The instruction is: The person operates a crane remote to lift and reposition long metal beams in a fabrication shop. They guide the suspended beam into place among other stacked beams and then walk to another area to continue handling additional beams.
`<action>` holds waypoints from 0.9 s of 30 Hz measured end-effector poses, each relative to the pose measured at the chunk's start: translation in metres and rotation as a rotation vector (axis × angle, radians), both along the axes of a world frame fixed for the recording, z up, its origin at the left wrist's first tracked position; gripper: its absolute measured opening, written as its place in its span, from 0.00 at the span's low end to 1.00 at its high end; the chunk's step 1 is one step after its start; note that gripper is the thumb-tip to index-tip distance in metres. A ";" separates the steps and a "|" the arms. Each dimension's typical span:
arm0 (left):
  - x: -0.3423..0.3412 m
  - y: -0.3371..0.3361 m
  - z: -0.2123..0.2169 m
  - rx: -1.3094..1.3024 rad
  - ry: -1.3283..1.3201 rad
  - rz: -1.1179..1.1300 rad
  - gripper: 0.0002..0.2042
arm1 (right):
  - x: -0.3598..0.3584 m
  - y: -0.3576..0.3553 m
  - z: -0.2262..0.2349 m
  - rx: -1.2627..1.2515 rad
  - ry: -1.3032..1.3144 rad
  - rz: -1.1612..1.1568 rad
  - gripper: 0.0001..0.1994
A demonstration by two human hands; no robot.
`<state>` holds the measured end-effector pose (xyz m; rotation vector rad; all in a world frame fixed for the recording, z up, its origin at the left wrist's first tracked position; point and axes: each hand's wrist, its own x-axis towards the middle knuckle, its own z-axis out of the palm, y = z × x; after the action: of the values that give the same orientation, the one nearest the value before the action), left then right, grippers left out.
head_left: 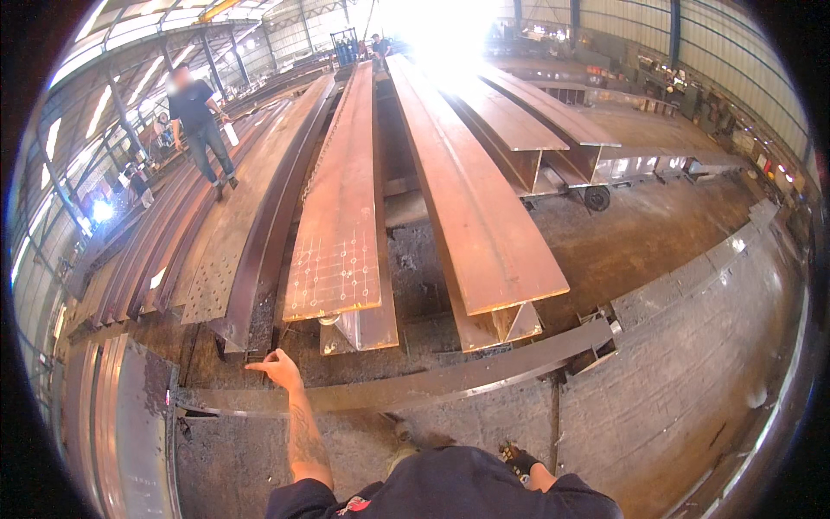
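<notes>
drilled steel beam (251, 221) is lying flat ahead and a bit left of the person, bolt holes grouped at its near end, and that end is the closest steel to the left hand (278, 369). the hand's half open, index finger sticking out to the left, other fingers loosely curled, nothing in it that i can see. looks apart from the steel but depth is hard to judge in this fisheye. the right hand (519, 460) is low by the body and partly hidden, so can't tell if it's gripping anything.

what could go wrong imo: fingers nicked on a raw beam end if the hand drifts in, or pinched in the gap beside the chalk-marked beam (335, 251) if either one gets nudged. also the low crosswise beam (432, 381) sits between the person and the row, easy to trip on if you're looking at your hand and not your feet. and a co-worker (197, 117) is up on or among the steel at left, so a slip there is possible on uneven footing.

as for direction, the drilled end points back toward the person, long axis level, running away up the shop and leaning right in view, roughly alongside its neighbours.
</notes>
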<state>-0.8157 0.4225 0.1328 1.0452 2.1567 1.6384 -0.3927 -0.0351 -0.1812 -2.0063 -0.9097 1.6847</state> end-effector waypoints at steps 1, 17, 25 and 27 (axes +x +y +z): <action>-0.005 -0.001 -0.016 0.025 -0.020 -0.012 0.47 | -0.001 0.002 0.000 -0.041 -0.017 0.004 0.35; 0.055 -0.113 -0.193 -0.546 0.114 -0.622 0.53 | 0.012 0.019 0.029 -0.079 -0.086 -0.017 0.36; 0.002 -0.159 -0.259 -0.895 0.330 -0.578 0.54 | 0.021 0.002 -0.070 0.003 -0.120 0.075 0.32; 0.001 -0.165 -0.251 -1.146 0.167 -0.665 0.54 | 0.029 -0.002 -0.098 0.175 -0.071 0.117 0.31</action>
<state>-0.8143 0.2570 -0.1186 1.2362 1.9635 -0.0415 -0.3637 -0.0369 -0.2794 -1.9406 -1.1772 1.5414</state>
